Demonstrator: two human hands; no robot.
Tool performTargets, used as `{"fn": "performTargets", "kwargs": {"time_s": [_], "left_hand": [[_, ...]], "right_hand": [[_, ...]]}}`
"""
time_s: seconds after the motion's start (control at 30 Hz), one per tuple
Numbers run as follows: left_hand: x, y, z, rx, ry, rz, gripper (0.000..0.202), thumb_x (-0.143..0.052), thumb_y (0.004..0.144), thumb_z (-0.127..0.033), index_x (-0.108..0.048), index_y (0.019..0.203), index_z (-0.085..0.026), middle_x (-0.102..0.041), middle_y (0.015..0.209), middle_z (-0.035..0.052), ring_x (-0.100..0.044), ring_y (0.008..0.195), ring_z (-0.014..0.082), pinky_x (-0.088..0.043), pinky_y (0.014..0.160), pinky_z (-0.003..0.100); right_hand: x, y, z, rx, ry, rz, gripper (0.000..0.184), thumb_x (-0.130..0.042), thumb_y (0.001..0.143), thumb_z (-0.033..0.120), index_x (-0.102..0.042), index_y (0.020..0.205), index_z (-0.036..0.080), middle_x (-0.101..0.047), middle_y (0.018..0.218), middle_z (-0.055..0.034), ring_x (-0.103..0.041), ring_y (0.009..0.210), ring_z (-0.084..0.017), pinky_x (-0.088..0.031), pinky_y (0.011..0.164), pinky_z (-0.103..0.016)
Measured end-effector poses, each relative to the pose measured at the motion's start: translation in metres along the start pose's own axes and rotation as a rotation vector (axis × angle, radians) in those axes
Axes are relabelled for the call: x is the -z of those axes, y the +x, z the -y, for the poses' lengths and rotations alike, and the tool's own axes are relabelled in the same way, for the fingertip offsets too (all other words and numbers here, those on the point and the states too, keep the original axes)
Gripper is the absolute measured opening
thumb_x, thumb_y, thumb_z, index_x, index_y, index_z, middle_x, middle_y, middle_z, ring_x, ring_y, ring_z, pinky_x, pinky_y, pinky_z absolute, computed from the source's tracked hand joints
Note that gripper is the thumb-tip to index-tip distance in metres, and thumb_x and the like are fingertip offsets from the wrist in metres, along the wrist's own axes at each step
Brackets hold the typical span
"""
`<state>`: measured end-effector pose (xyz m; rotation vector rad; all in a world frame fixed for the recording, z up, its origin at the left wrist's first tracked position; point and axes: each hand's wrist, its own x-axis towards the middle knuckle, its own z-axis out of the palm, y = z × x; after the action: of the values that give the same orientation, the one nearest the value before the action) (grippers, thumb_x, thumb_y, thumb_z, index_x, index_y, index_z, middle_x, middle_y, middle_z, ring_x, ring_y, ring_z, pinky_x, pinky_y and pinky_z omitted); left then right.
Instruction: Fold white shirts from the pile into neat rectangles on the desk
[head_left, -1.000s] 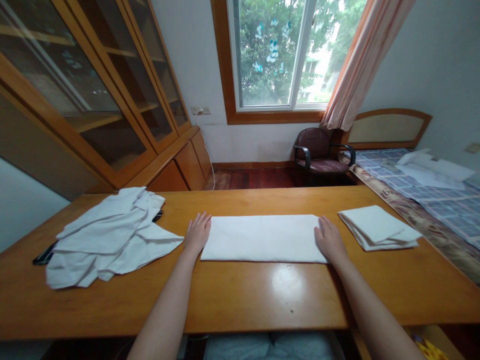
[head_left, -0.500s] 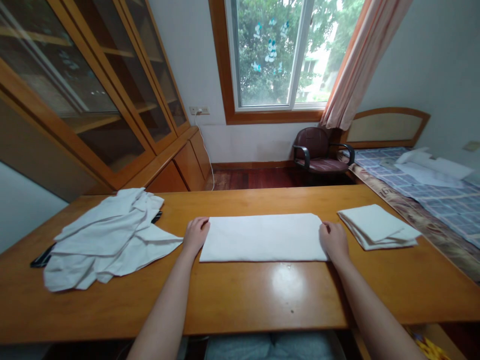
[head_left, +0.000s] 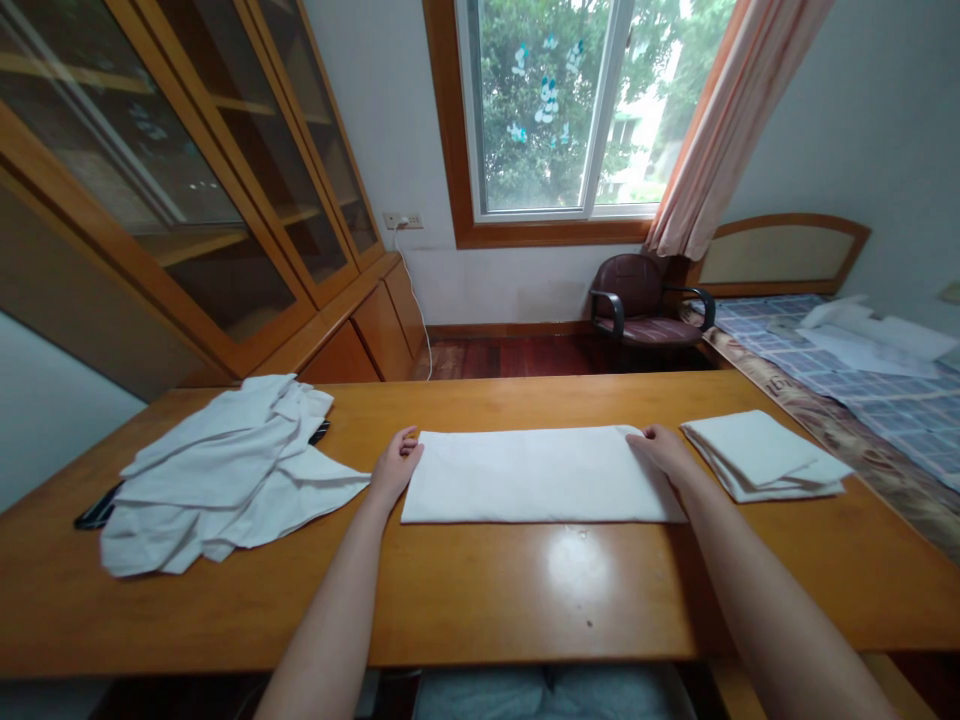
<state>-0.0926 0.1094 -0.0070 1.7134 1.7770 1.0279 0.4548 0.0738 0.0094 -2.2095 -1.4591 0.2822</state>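
A white cloth (head_left: 536, 475), folded into a long flat strip, lies on the wooden table in front of me. At its left end is my left hand (head_left: 394, 468), fingers slightly apart and loosely curled, the thumb against the cloth's upper left corner. My right hand (head_left: 667, 455) pinches the upper right corner between thumb and fingers. To the right lies a folded white cloth stack (head_left: 757, 450). On the left a crumpled heap of white cloth (head_left: 217, 480) covers a dark striped item (head_left: 97, 508), of which only bits show.
The wooden table (head_left: 480, 600) spans the view. Behind it stand a glass-door cabinet (head_left: 247, 180) at left, a maroon armchair (head_left: 637, 295), and a bed (head_left: 840, 380) at right with white sheets on it. A window (head_left: 540, 120) with a pink curtain (head_left: 735, 140) faces me.
My right hand has shifted slightly inward onto the strip's upper right corner, which now lies flatter. The fingers of my left hand have loosened. The view has turned a little left.
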Motion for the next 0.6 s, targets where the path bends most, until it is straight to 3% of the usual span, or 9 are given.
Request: {"fn": "performTargets", "kwargs": {"time_s": [0.17,0.37,0.6], "left_hand": [[0.0,-0.001,0.006,-0.014,-0.229,0.079,0.069,-0.061,0.08,-0.046,-0.046,0.14,-0.017,-0.069,0.099,0.0044,-0.067,0.086,0.0177,-0.054,0.086,0.035],[0.0,-0.003,0.003,-0.015,-0.283,0.108,0.07,-0.062,0.078,-0.04,-0.045,0.142,-0.018,-0.067,0.099,0.0033,-0.066,0.09,0.0175,-0.053,0.091,0.037],[0.005,-0.008,-0.004,0.067,-0.408,0.156,0.078,-0.063,0.081,-0.039,-0.032,0.15,-0.019,-0.065,0.119,0.0104,-0.065,0.111,0.0225,-0.051,0.099,0.041]], "right_hand": [[0.009,-0.003,0.006,-0.034,0.136,0.115,0.026,-0.07,0.075,0.037,-0.066,0.092,0.017,-0.072,0.085,-0.0073,-0.066,0.076,-0.022,-0.046,0.064,-0.027],[0.023,-0.01,0.011,0.017,0.162,0.086,0.061,-0.07,0.076,0.032,-0.055,0.132,0.016,-0.07,0.091,-0.0063,-0.066,0.076,-0.021,-0.047,0.068,-0.028],[0.016,-0.012,0.008,0.024,0.072,0.163,0.058,-0.057,0.081,0.02,-0.052,0.137,0.009,-0.072,0.104,-0.0151,-0.068,0.095,-0.026,-0.049,0.083,-0.032]]}}
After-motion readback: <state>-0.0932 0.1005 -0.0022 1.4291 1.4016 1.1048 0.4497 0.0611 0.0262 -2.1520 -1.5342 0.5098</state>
